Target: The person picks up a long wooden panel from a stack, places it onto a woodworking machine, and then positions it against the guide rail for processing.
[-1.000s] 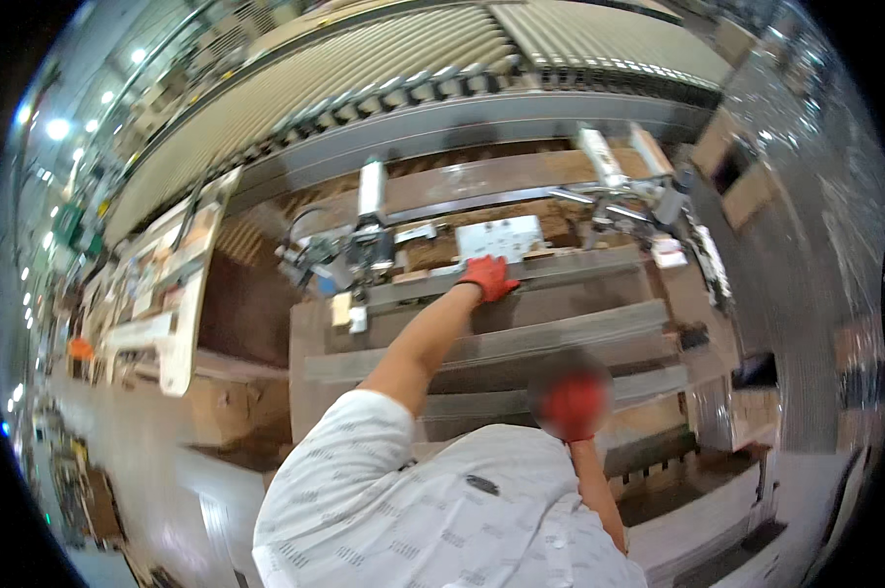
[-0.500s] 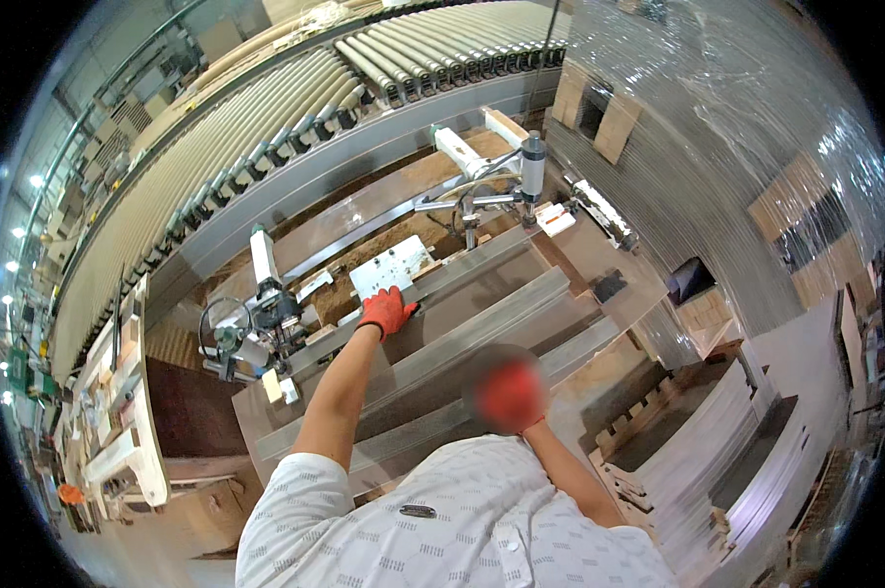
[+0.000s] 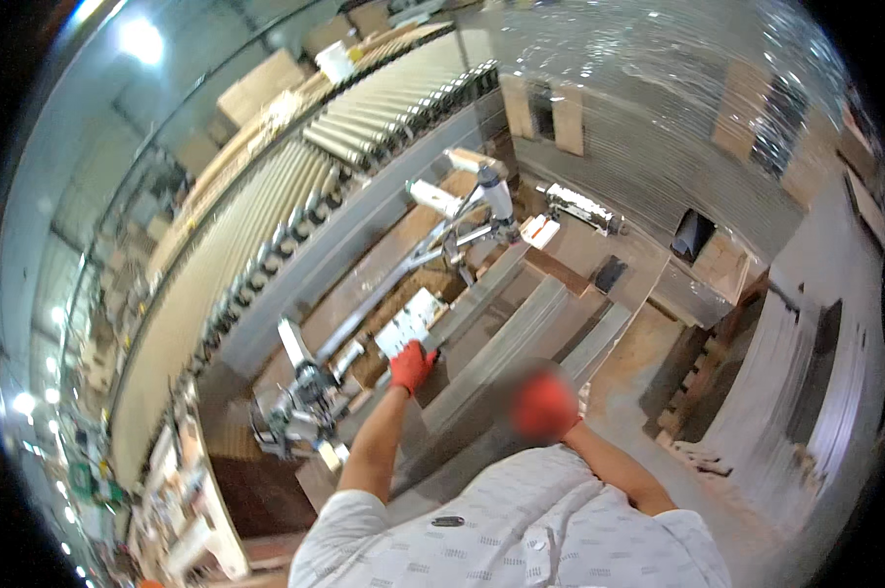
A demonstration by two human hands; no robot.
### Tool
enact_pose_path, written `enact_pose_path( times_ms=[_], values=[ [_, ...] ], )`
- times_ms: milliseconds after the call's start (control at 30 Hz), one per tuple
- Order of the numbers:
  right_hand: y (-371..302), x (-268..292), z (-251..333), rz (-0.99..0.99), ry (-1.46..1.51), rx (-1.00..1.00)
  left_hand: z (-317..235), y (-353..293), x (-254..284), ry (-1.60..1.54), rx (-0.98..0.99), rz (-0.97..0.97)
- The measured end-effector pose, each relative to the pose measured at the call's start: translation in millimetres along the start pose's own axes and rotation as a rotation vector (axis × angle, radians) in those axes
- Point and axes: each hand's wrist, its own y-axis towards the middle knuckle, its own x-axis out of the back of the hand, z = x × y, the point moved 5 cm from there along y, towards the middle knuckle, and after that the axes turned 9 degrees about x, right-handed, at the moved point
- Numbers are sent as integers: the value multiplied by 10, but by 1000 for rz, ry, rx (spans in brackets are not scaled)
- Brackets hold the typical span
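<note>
I see the worktop carrying a long grey strip, long axis lower left to upper right. White plate alongside, pointing the same way. Left hand at plate's lower end, grip unclear; right hand blurred, can't tell.

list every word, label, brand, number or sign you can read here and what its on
None can be read.
Dark badge on the white shirt: too small.
Grey marks across the shirt: too small to make out.
White plate by the left hand: any marking is too blurred.
</note>
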Motion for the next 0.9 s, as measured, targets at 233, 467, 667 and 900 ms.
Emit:
enact_pose_path(
  times_ms=[233,467,667,900],
  values=[
    [25,36,0,45,-13,41,-9,-1,158,-10,-55,-17],
    [-6,-15,53,86,-10,37,-144,-239,426,-277,-248,65],
    [-88,-58,-25,188,-38,13,-876,-1090,1448,-320,-236,-36],
    [-67,-118,0,228,-31,3,-700,-2084,1562,-258,-147,-69]
  ],
)
